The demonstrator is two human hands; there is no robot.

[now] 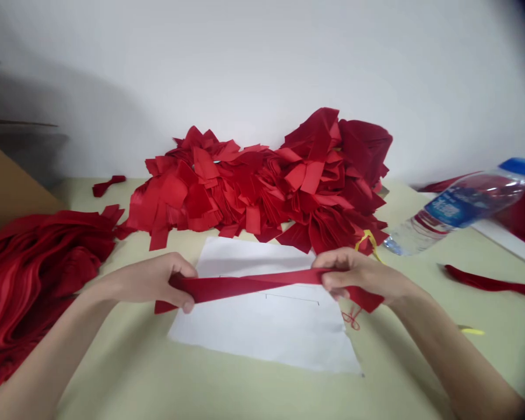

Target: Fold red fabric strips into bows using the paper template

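strip: red cloth strip [249, 286], taut, long axis level between both hands
under it: white paper [262, 341]
left hand [151, 281]: pinching one end
right hand [359, 274]: pinching the other

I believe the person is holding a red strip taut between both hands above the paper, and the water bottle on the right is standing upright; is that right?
Not quite: the water bottle is lying on its side, not standing upright, as the head view shows. The rest stands: the left hand and right hand hold the red strip taut above the paper.
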